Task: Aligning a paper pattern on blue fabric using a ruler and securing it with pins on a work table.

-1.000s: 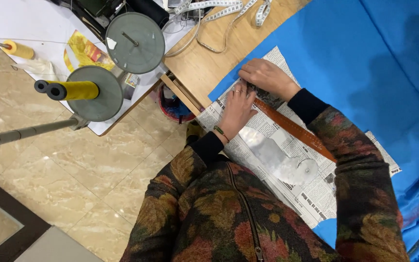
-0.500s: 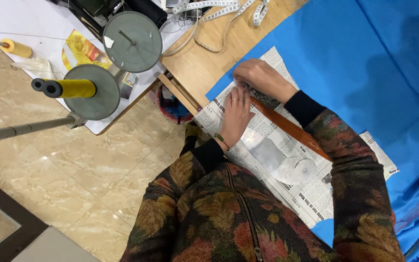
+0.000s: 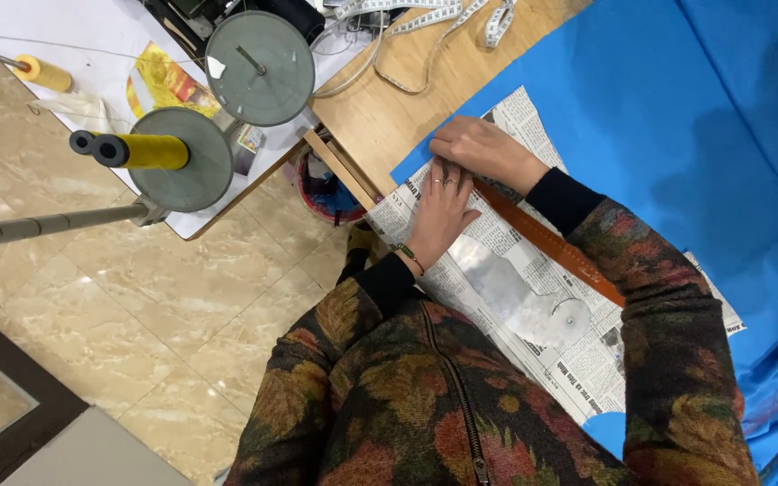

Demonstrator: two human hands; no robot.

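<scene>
Bright, even light — sharp focus

Ruler lies on newspaper, on cloth.

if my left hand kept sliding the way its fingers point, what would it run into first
Most likely your right hand. The left hand lies flat on the newspaper with its fingers aimed at it, and they look nearly touching already.

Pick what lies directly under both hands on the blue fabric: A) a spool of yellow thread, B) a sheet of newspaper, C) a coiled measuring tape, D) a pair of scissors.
B: the left hand and right hand both press on the newspaper spread over the blue fabric, beside a brown wooden ruler.
</scene>
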